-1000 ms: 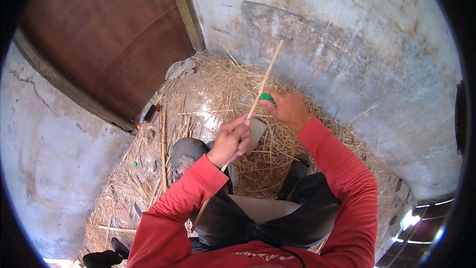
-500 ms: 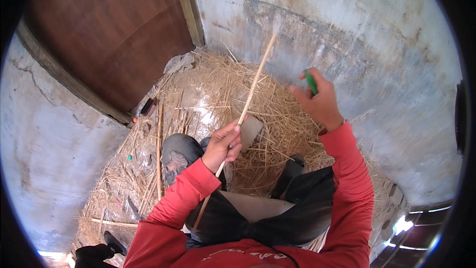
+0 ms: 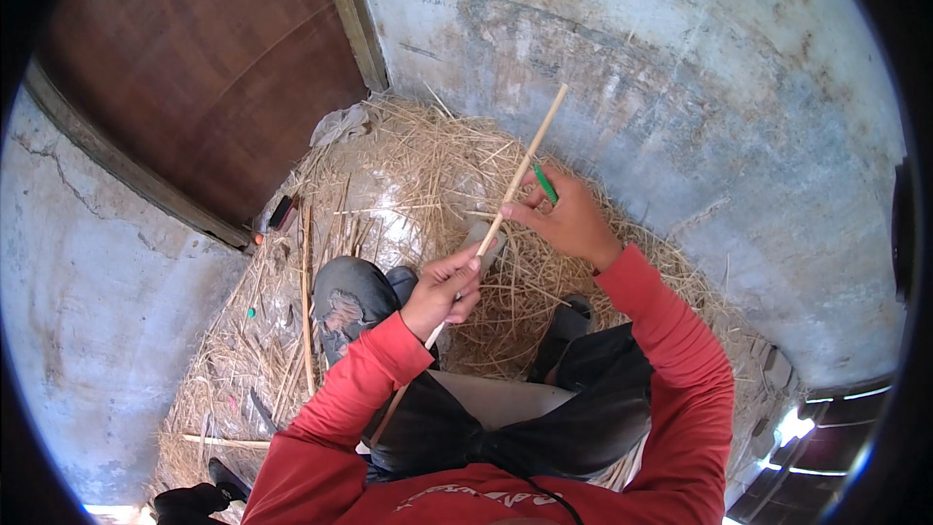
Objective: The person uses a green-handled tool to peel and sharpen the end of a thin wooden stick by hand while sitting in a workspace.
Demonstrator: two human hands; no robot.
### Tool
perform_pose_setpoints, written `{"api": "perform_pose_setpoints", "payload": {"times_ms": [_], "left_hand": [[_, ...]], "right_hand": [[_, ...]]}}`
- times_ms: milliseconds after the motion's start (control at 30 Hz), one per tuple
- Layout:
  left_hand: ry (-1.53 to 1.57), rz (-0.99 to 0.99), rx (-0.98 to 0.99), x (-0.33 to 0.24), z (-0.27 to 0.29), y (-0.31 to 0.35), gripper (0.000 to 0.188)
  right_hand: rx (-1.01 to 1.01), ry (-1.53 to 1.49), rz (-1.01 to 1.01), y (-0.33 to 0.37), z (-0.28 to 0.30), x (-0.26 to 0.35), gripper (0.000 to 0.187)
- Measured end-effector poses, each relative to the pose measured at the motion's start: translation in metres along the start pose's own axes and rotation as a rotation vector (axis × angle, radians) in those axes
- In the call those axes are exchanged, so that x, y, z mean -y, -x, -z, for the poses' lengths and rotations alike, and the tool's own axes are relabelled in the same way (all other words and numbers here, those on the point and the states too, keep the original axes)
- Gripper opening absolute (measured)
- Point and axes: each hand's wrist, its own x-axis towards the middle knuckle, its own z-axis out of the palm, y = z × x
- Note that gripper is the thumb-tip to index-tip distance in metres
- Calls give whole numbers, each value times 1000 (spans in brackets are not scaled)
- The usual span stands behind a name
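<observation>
A long, thin, pale wooden stick slants from my lap up and away to the right. My left hand is closed around it near the middle. Close to the stick's upper half is my right hand, with its thumb and fingertips at the stick. A small green object, perhaps a tool's handle, is gripped in that hand. Whatever extends from it is hidden or too small to make out.
Straw and shavings cover the floor around my feet. A brown door and a stained wall stand ahead. On the left lie a long pole, a dark blade-like piece and another person's dark shoe.
My right hand, with the green object, has come left and down from beside the wall to the stick. The stick has tilted slightly more to the right; my left hand still grips it.
</observation>
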Motion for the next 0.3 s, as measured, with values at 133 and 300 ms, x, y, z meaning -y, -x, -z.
{"api": "perform_pose_setpoints", "payload": {"times_ms": [133, 300], "left_hand": [[-29, -13, 20, 1, -1, 2, 45], [-47, -47, 24, 5, 5, 1, 47]], "right_hand": [[21, -164, -26, 1, -12, -12, 39], [101, -298, -67, -2, -22, -29, 31]]}}
